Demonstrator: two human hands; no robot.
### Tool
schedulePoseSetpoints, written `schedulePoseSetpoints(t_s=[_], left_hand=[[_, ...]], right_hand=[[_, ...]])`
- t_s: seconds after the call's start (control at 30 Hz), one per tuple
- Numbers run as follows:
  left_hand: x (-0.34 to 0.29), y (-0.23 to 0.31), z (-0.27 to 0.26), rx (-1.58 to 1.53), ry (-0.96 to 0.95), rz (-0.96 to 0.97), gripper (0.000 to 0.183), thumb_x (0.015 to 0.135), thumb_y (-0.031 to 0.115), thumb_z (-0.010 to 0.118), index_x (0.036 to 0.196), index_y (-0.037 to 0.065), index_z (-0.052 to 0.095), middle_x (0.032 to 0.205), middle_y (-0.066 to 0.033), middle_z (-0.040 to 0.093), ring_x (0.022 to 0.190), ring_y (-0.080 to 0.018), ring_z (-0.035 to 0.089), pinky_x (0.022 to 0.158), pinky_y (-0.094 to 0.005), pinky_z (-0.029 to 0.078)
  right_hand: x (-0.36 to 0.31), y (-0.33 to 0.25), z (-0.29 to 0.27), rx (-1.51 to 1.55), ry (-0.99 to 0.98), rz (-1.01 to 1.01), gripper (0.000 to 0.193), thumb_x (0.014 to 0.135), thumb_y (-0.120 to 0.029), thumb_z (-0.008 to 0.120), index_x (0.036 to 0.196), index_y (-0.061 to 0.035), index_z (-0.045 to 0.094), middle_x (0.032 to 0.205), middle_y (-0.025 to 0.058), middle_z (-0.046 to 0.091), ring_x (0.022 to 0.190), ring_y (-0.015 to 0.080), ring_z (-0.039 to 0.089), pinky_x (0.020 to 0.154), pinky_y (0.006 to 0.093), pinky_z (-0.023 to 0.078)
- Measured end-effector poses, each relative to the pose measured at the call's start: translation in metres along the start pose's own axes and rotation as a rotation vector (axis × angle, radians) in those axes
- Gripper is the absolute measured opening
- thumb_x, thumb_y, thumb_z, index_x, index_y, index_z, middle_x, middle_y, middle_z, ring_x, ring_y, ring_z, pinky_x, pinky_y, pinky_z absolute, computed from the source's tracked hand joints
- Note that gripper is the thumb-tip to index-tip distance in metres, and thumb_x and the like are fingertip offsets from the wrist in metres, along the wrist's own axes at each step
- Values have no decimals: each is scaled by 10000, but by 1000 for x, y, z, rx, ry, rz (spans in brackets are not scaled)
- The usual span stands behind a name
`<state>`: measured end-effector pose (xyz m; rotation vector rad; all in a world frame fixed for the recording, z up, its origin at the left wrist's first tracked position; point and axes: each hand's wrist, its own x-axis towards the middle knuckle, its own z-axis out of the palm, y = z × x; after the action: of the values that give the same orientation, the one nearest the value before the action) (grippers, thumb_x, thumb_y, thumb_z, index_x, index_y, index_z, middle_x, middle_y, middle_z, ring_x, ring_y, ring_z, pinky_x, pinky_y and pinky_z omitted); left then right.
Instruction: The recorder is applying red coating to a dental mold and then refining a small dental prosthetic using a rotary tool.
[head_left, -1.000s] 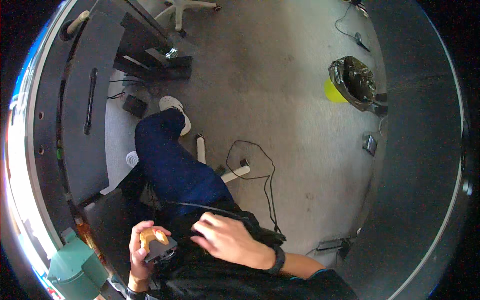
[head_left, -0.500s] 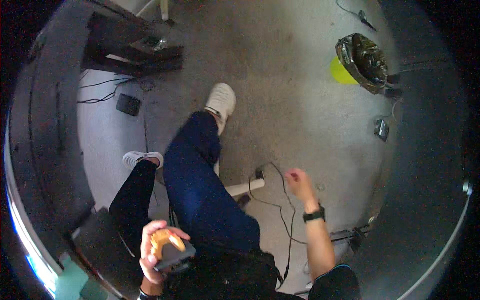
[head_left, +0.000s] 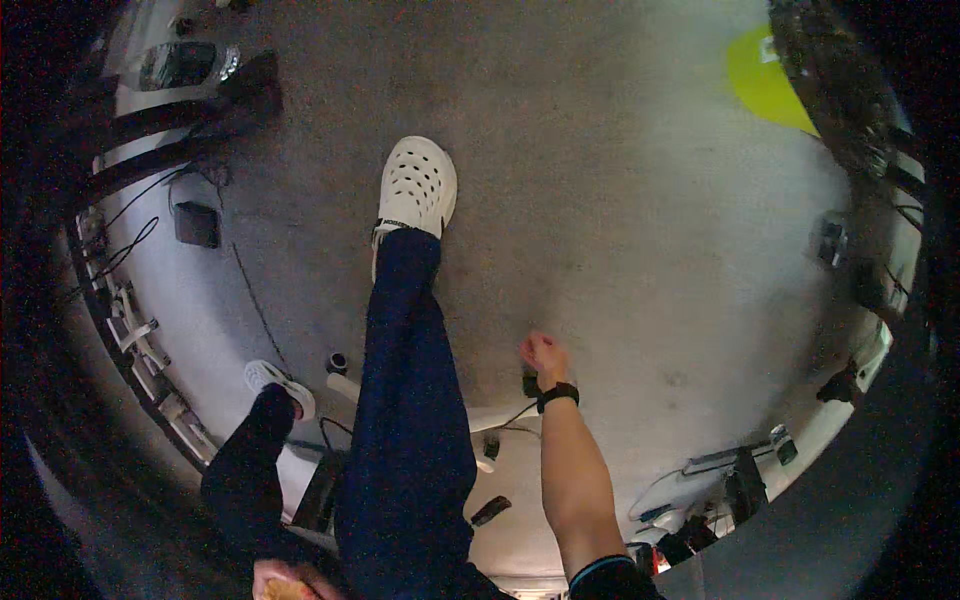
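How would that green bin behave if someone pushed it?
The green bin looks smooth and rounded, like stiff plastic, and may be light, though its contents are unclear. The dark, wrinkled bag looks thin, so it would likely crumple.

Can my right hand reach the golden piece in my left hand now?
Probably not without drawing back: your right hand is stretched forward, and the navy trouser leg lies between it and the golden piece.

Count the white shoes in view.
2: a perforated clog at upper centre, toe pointing away, and a smaller-looking shoe at lower left. Others may be hidden.
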<state>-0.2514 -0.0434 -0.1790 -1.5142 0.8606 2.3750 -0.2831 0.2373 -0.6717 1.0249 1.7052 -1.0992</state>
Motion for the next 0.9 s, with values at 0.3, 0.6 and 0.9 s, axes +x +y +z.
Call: schedulePoseSetpoints(t_s=[0.3, 0.6, 0.9], left_hand=[[-7, 11, 14, -33, 103, -132, 710, 822, 425, 704, 1332, 1, 450, 1186, -254, 589, 1037, -319, 626, 917, -428, 504], [-35, 1, 35, 31, -61, 142, 764, 825, 438, 731, 1380, 8, 430, 1218, -209, 589, 1087, -292, 604, 937, -419, 487], [-123, -3, 64, 404, -248, 566, 666, 821, 403, 731, 1312, -3, 538, 1185, -104, 629, 1069, -187, 594, 914, -327, 480]], right_hand=[[11, -6, 10, -326, 167, -84, 283, 872, -279, 703, 847, 2, 677, 750, 140, 691, 662, 253, 647, 602, 396, 509], [2, -53, -4, -708, 33, -394, 337, 810, -247, 710, 1050, -27, 622, 922, 164, 656, 877, 346, 631, 792, 447, 502], [-104, -194, -12, -242, 4, -638, 176, 949, -152, 617, 991, 19, 624, 877, 107, 651, 838, 223, 599, 779, 371, 492]])
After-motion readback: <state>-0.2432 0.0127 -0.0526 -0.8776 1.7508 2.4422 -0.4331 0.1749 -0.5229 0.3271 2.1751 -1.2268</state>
